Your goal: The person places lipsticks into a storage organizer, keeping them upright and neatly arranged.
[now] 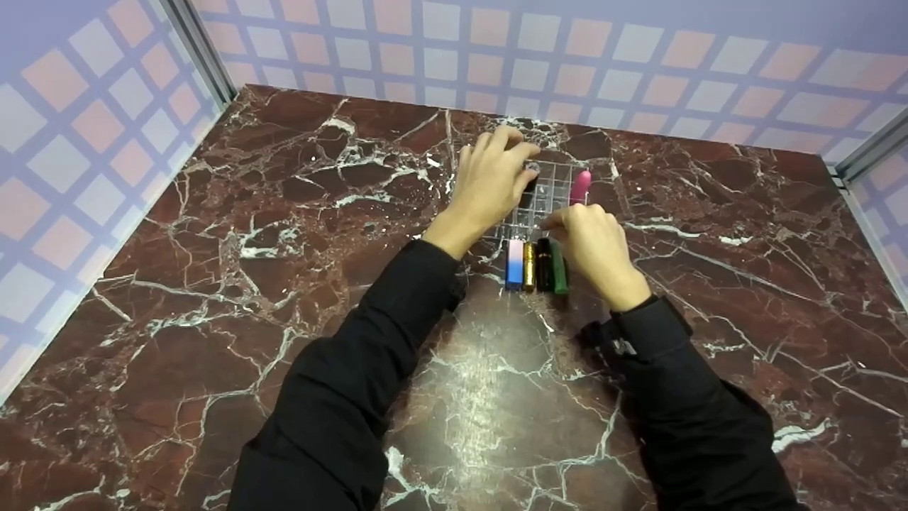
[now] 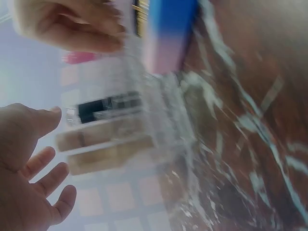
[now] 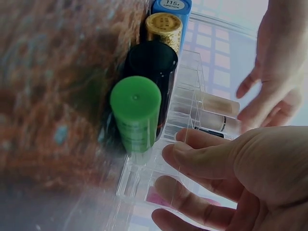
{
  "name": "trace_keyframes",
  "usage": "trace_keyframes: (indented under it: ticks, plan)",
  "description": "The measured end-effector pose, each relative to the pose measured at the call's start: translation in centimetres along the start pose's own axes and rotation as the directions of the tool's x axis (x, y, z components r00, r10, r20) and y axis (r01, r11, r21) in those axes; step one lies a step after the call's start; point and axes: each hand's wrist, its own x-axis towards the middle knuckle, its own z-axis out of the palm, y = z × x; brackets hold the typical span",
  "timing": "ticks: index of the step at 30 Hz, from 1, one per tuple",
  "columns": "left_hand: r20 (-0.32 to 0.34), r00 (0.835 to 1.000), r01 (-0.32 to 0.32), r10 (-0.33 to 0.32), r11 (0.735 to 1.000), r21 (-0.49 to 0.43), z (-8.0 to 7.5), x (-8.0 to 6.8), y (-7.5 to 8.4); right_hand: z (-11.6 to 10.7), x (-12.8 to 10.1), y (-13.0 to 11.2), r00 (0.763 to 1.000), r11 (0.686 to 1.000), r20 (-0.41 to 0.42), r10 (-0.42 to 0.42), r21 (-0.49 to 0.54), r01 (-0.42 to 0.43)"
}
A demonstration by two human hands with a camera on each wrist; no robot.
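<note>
- The clear organizer [image 1: 543, 202] sits upper centre of the frame on the marble surface [image 1: 284, 298].
- Left hand [image 1: 489, 181] hovers over its far left side, grip apart with fingers relaxed.
- Right hand [image 1: 596, 245] touches its near right edge with straight fingers.
- Four tubes [image 1: 537, 265] stand along its near side; a pink tube [image 1: 580, 186] stands at its right.

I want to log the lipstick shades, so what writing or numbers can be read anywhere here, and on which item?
"115": printed on the end cap of the blue tube, seen from the right wrist; a small mark follows the number, too small to read.
Gold tube: embossed pattern on its end, not readable.
Green tube: faint print on its side, too blurred to read.
Black tube: no readable text.
Pink tube: none visible.
</note>
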Motion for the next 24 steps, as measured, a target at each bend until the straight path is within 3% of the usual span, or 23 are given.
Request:
trace_keyframes:
  ticks: [9,20,24]
  plan:
    - [-0.07,0.997,-0.029,0.02,0.99,-0.14,-0.8,-1.8,0.1,0.0,-0.2,-0.2,1.0,1.0,-0.01,-0.01,-0.009,0.01]
    - [-0.019,0.987,-0.16,0.159,0.974,-0.162,-0.9,-3.3,0.1,-1.5,-1.2,-1.5,0.999,0.999,0.01,-0.049,-0.011,0.049]
    - [0.001,0.986,-0.162,0.167,0.96,-0.227,-0.8,-3.7,-0.3,-1.8,-1.7,-1.9,0.997,0.998,0.051,-0.063,-0.021,0.064]
